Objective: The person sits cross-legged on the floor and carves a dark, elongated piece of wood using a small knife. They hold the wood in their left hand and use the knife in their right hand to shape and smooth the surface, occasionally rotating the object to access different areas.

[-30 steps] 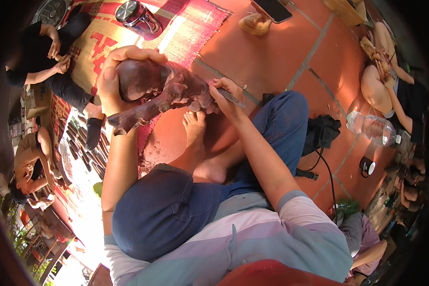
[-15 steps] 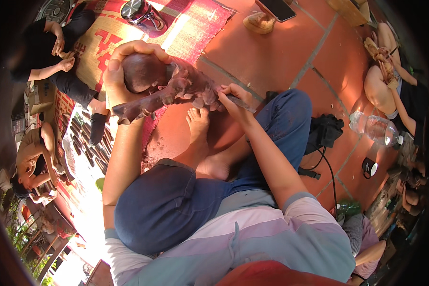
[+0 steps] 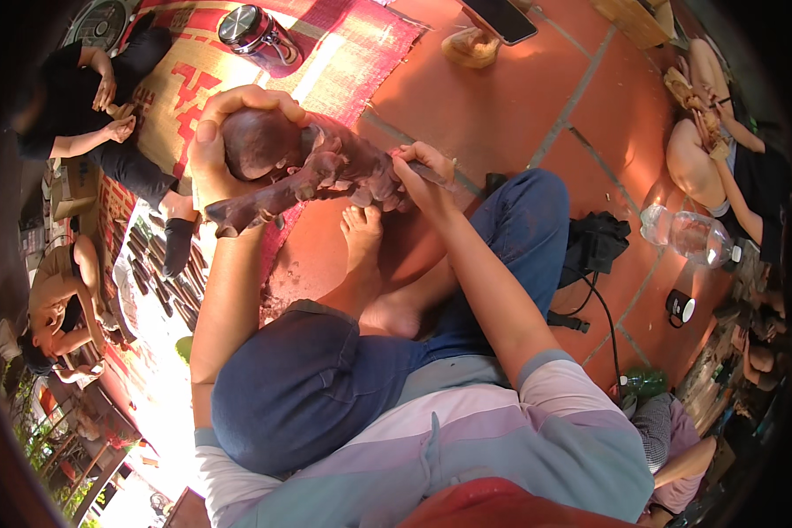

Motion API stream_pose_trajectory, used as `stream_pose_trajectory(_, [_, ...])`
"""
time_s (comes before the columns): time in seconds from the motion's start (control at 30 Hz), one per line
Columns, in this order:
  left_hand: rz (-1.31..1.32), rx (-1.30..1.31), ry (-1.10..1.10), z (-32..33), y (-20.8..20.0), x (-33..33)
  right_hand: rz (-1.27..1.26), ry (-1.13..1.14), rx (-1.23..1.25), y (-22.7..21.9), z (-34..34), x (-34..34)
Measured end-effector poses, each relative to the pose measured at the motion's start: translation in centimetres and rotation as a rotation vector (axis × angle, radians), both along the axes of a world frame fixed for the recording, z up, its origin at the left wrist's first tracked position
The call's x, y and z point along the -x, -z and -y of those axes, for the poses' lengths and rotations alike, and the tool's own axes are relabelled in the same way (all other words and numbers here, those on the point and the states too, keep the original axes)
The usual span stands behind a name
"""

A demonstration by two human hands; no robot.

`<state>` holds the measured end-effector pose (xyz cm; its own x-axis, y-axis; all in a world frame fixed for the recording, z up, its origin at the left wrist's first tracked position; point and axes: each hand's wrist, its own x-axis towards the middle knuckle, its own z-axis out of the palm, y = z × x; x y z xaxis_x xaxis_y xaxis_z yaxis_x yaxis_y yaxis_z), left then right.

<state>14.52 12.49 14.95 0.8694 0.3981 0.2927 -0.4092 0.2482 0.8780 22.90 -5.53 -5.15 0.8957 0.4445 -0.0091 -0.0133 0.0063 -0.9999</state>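
Observation:
A dark reddish-brown wood carving (image 3: 343,167), with a rounded knob at one end and knotty, branching shapes, is held up above my bare feet. My left hand (image 3: 208,151) is wrapped round the knob from its left and far side, the fingers curled over the top. At the carving's right end, my right hand (image 3: 427,187) grips a slim carving tool (image 3: 433,175) between thumb and fingers. The tool's working tip is hidden by my fingers and the wood, so I cannot tell whether it touches.
A red-and-yellow woven mat (image 3: 343,53) bears a metal-lidded jar (image 3: 260,35). A phone (image 3: 502,18) leans near a wooden lump (image 3: 469,48). Rightward are a black bag (image 3: 597,239), a plastic bottle (image 3: 688,236) and a cup (image 3: 680,308). Several tools (image 3: 163,273) lie left; other people sit around.
My right hand and the tool have shifted slightly up and left along the carving's right end. My left hand keeps its hold on the knob.

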Motion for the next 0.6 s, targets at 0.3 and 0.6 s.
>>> stream_pose_trajectory(0.3, [-0.004,0.075,-0.001,0.3,-0.1,0.2,0.063,-0.01,0.015,0.1,0.3,0.4])
stream_pose_trajectory(0.6, [0.003,0.023,-0.053,0.3,-0.4,-0.1,0.09,0.05,0.0,-0.3,0.2,1.2])
